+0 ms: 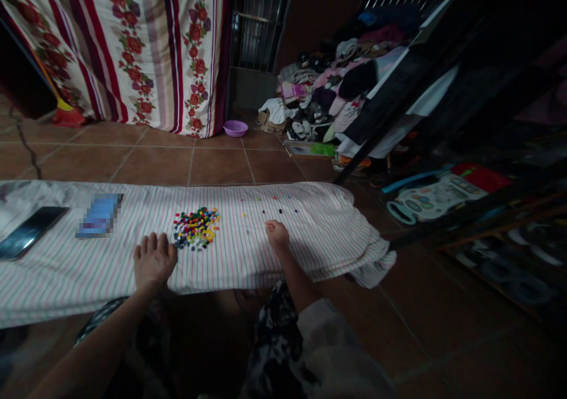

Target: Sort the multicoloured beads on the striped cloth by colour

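Observation:
A heap of small multicoloured beads (pixel 195 228) lies on a pink-striped white cloth (pixel 230 257) spread over the tiled floor. My left hand (pixel 153 259) rests flat on the cloth, fingers spread, just left of and below the heap. My right hand (pixel 277 234) is curled with fingertips pinched near the cloth, to the right of the heap; whether it holds a bead is too small to tell. Several single beads (pixel 280 211) lie scattered in a loose row just beyond my right hand.
A dark phone (pixel 29 231) and a blue blurred card (pixel 100 215) lie on the cloth at the left. A purple bowl (pixel 235 128) sits by a floral curtain (pixel 133 45). Piled clothes (pixel 336 92) and dark shelving (pixel 487 151) fill the right side.

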{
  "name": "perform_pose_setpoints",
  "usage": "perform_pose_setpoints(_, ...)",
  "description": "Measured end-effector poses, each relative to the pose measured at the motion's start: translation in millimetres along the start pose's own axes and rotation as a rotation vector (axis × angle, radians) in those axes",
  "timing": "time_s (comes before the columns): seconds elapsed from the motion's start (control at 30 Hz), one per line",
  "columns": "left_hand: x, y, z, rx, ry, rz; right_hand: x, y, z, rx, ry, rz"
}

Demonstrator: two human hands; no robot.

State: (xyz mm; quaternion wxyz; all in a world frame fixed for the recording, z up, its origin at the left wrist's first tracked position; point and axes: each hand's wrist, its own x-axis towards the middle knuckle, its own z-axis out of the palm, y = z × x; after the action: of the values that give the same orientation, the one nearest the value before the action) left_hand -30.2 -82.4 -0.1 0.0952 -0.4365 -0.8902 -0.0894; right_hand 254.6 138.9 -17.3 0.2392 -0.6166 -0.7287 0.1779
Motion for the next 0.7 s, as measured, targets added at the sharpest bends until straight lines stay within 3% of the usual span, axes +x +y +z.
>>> perform_pose_setpoints(0.7, -0.8, 0.3, -0.5, -0.027, -0.011, -0.006, -6.8, 5.5, 1.3, -0.152, -0.026, -0.035)
